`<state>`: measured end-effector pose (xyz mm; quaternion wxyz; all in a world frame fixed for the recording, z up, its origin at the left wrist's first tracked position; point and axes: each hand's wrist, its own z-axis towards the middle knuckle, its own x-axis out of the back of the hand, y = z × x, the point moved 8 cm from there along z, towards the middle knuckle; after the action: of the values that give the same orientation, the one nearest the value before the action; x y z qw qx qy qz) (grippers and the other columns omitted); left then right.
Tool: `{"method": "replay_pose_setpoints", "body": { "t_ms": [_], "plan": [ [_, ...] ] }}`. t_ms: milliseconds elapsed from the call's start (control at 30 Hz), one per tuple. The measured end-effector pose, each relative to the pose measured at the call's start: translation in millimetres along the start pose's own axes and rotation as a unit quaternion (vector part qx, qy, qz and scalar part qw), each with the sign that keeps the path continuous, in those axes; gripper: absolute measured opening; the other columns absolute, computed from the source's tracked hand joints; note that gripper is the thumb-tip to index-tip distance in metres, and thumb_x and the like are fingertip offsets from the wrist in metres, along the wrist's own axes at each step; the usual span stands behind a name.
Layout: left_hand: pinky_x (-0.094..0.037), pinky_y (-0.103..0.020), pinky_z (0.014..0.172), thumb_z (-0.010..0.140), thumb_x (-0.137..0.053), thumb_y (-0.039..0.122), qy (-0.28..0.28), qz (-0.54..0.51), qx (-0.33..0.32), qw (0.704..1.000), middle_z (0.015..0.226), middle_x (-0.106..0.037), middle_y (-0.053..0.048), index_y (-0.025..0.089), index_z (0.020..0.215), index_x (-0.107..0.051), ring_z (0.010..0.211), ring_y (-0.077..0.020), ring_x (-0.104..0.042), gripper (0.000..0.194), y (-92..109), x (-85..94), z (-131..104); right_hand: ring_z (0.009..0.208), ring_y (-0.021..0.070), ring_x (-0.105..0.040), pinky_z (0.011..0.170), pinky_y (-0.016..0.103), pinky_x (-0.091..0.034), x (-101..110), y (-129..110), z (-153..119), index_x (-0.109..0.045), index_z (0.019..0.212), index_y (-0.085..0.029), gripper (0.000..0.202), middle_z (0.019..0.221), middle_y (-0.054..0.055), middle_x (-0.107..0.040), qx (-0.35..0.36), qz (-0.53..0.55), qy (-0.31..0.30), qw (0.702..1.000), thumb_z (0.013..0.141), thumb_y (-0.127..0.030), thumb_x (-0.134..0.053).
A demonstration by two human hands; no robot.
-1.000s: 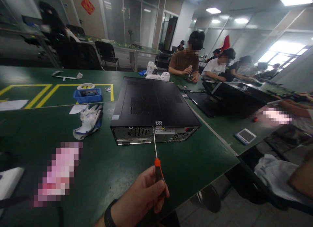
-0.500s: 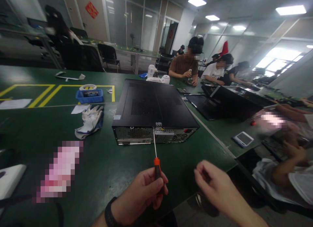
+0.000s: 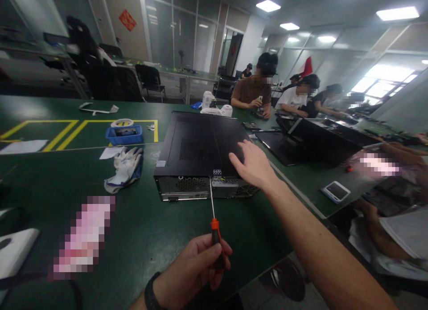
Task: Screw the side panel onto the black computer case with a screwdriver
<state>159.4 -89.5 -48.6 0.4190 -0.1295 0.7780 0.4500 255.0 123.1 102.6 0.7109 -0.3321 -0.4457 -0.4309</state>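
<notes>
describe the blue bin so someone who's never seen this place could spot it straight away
Find the black computer case on the green table, then look left to the yellow lines. Just behind the gloves is a small open bin. Its bright blue walls and the dark things inside set it apart from the pale tape roll behind it.

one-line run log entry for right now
left hand: grips screwdriver, tip at computer case rear | right hand: open on case top | gloves: on table
</notes>
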Motion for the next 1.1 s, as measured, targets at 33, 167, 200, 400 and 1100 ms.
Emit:
{"method": "replay_pose_setpoints", "body": {
  "t_ms": [33, 167, 200, 400, 1100],
  "plan": [
    [-0.036, -0.017, 0.046, 0.081, -0.074, 0.044, -0.001, -0.003, 0.001, 1.0, 0.075, -0.066, -0.004, 0.012, 0.094, -0.068, 0.049, -0.0052, -0.054, 0.035, -0.5, 0.2, 0.1, 0.143, 0.0312, -0.037, 0.118, 0.048, -0.027, -8.1, 2.2, 3.0, -0.05, 0.142, -0.009, 0.07, 0.152, 0.018, -0.043, -0.006, -0.006, -0.022, 1.0, 0.096, -0.061, -0.036],
    [-0.037, -0.018, 0.046, 0.083, -0.07, 0.041, -0.009, -0.02, 0.001, 1.0, 0.076, -0.067, -0.006, 0.012, 0.095, -0.069, 0.05, -0.0069, -0.056, 0.032, -2.3, 1.9, 0.9, 0.144, 0.0332, -0.034, 0.118, 0.049, -0.026, -26.7, 6.6, 5.9, -0.047, 0.146, -0.008, 0.081, 0.154, 0.019, -0.039, -0.017, -0.02, -0.084, 0.996, 0.095, -0.069, -0.032],
    [-0.037, -0.019, 0.046, 0.083, -0.069, 0.04, -0.012, -0.026, 0.001, 1.0, 0.077, -0.067, -0.006, 0.012, 0.096, -0.069, 0.051, -0.0076, -0.057, 0.031, -2.5, 2.0, 1.1, 0.145, 0.0333, -0.033, 0.119, 0.048, -0.025, -27.3, 6.9, 5.6, -0.047, 0.146, -0.008, 0.082, 0.155, 0.019, -0.038, -0.017, -0.021, -0.086, 0.996, 0.095, -0.07, -0.032],
    [-0.039, -0.018, 0.048, 0.084, -0.069, 0.039, -0.023, -0.029, 0.009, 0.999, 0.084, -0.071, -0.009, 0.013, 0.098, -0.065, 0.054, -0.0076, -0.058, 0.03, -1.2, -0.8, 0.2, 0.146, 0.0319, -0.031, 0.119, 0.045, -0.025, -25.7, 7.3, 4.4, -0.046, 0.147, -0.009, 0.085, 0.156, 0.018, -0.036, -0.021, -0.018, -0.087, 0.996, 0.093, -0.073, -0.032],
    [-0.041, -0.017, 0.049, 0.087, -0.068, 0.036, -0.006, -0.02, -0.004, 1.0, 0.082, -0.069, -0.007, 0.012, 0.099, -0.067, 0.054, -0.0066, -0.059, 0.026, 0.3, -0.6, -0.5, 0.142, 0.0315, -0.038, 0.118, 0.043, -0.028, -25.6, 9.2, 6.2, -0.051, 0.143, -0.01, 0.085, 0.153, 0.018, -0.042, -0.024, -0.004, -0.069, 0.997, 0.091, -0.076, -0.037]
  ]
}}
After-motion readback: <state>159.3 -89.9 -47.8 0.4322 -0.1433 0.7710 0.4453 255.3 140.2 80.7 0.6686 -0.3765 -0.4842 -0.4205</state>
